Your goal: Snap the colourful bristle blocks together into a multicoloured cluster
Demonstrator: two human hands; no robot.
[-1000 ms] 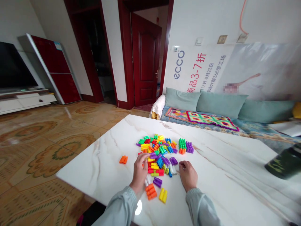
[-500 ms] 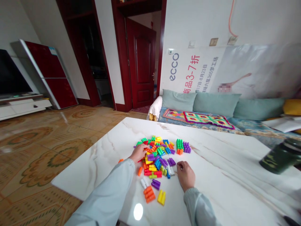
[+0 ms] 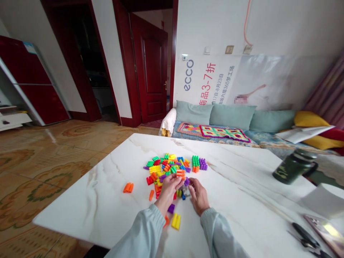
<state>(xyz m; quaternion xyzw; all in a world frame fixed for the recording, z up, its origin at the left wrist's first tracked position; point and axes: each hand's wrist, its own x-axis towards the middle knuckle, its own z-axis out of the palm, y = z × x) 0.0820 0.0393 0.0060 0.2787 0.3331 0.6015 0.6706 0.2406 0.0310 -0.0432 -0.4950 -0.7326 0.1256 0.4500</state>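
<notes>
Blocks (image 3: 173, 169) on table (image 3: 231, 204) (bottle (image 3: 290, 167) right).

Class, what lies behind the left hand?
Beyond the left hand and the orange block it holds, part of a colourful block pile shows on the white table. Whatever lies directly behind the hand is covered.

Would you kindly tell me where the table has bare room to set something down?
The table is bare between its left edge and the leftmost orange block, and from the right hand across to the green flask. Colored blocks crowd the middle by the left hand; black handles lie lower right.
</notes>
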